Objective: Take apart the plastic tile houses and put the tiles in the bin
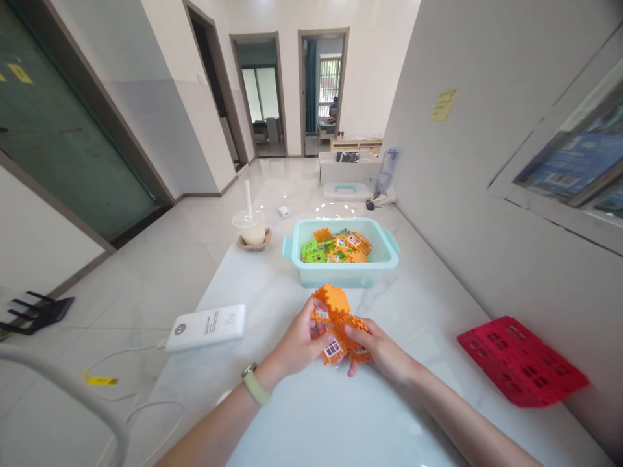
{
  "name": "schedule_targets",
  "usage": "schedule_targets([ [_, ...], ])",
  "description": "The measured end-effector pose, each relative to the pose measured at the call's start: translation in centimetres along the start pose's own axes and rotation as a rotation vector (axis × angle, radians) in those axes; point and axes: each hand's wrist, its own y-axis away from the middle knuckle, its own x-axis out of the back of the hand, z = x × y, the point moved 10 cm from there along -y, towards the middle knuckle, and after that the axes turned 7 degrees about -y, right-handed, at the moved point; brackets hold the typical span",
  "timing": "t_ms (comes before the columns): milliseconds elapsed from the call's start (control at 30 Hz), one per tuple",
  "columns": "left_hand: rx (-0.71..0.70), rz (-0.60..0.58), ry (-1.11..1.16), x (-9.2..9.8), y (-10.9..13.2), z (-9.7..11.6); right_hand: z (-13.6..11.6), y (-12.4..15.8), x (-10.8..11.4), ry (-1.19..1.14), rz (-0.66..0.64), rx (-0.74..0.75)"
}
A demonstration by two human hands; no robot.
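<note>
Both my hands meet over the white table, gripping one cluster of joined orange plastic building tiles (335, 318) with small window panels. My left hand (298, 344), with a pale green wristband, wraps its fingers round the cluster's left side. My right hand (384, 353) pinches the lower right tiles from the other side. Just beyond the cluster stands a pale blue plastic tub (345, 271) holding several loose orange and green tiles (335, 246).
A flat red assembly of tiles (523, 360) lies to the right by the wall. A white power bank (207, 327) with a cable lies to the left near the table edge. Further back are a drink cup with straw (250, 227), a white box (348, 170) and a lid (346, 190).
</note>
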Motion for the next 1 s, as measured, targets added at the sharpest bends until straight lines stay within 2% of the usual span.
schedule_targets([
  [100,0.011,-0.017,-0.051,0.1,0.1,0.2,0.1,0.3,-0.6,0.119,-0.049,-0.030],
  [200,0.023,-0.098,0.009,-0.4,0.1,0.1,0.3,0.5,-1.2,0.156,-0.111,-0.073],
  [333,0.024,-0.134,0.224,-0.7,-0.1,0.6,-0.1,0.6,-1.4,0.016,-0.134,-0.050],
  [433,0.022,-0.054,0.320,-0.2,-0.1,1.3,-0.2,0.5,-1.3,-0.178,-0.110,-0.014],
  [600,-0.007,0.183,0.351,2.0,0.0,1.8,0.4,0.2,-0.5,-0.413,-0.037,-0.028],
  [700,-0.057,0.239,0.280,2.5,0.1,2.1,0.5,0.1,0.4,-0.483,0.020,0.001],
  [800,-0.107,0.195,0.087,1.3,0.3,2.4,1.1,-0.1,-0.3,-0.486,-0.030,-0.025],
  [900,-0.221,0.187,-0.126,0.2,0.8,3.3,1.8,-0.1,-1.4,-0.402,-0.089,-0.059],
  [1000,-0.324,0.199,-0.104,0.3,1.4,4.4,1.4,0.0,-1.4,-0.300,-0.052,-0.043],
])
